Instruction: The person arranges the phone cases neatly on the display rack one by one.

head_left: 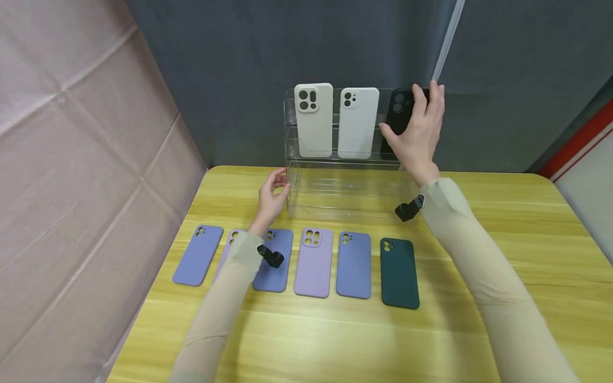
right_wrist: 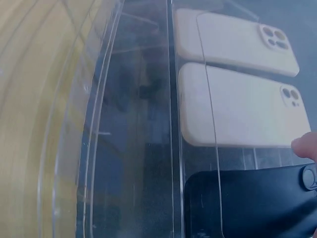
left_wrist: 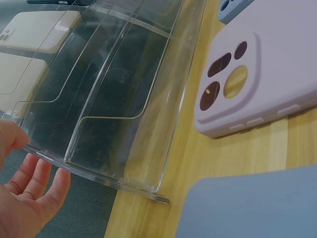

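Observation:
A clear acrylic display rack (head_left: pixel 345 205) stands at the back of the table. On its upper tier lean a cream phone case (head_left: pixel 315 130), a white phone case (head_left: pixel 358 130) and a black phone case (head_left: pixel 397 109). My right hand (head_left: pixel 421 127) spreads over the black case, thumb by its left edge and fingers extended near its top right. In the right wrist view, the thumb tip (right_wrist: pixel 304 147) shows between the white and black cases; the other fingers are out of sight. With thumb and fingers, my left hand (left_wrist: pixel 29 198) holds the rack's left side edge.
A row of phone cases lies in front of the rack: a blue case (head_left: pixel 197 255), a partly covered lilac case (head_left: pixel 232 238), another blue case (head_left: pixel 282 250), a lilac case (head_left: pixel 313 271), a third blue one and a dark green case (head_left: pixel 399 274). A grey curtain (head_left: pixel 287 42) hangs behind.

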The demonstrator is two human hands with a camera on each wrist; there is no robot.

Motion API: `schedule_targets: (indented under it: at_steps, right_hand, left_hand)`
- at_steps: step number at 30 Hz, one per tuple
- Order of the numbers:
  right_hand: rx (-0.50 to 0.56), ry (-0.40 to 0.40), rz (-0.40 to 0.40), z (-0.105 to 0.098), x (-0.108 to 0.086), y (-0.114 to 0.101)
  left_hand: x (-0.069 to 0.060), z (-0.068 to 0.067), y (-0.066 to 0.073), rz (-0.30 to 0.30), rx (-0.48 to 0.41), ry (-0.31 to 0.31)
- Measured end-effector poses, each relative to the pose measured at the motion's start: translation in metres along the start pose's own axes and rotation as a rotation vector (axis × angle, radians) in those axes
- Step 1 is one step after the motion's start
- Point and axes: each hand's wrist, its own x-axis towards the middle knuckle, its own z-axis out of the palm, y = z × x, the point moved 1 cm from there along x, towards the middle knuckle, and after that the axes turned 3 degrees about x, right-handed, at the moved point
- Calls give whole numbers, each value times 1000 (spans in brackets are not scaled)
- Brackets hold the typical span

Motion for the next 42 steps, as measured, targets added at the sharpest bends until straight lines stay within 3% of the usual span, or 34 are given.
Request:
schedule_targets:
  at_steps: [10,20,28,42]
  right_hand:
    - [96,21,41,-14,-23,-6]
    - [150,-18,79,-25,-53,-4]
    - [170,-22,36,-31,-77,1]
    - [232,-65,85,-38,-120,4]
  left_hand:
    - [0,-1,-2,15,-13,-12]
    - [1,-1,-3,24,-15,-12]
    - [1,-2,-3,7,-14,-21]
    - [1,-1,-3,29,-25,-12]
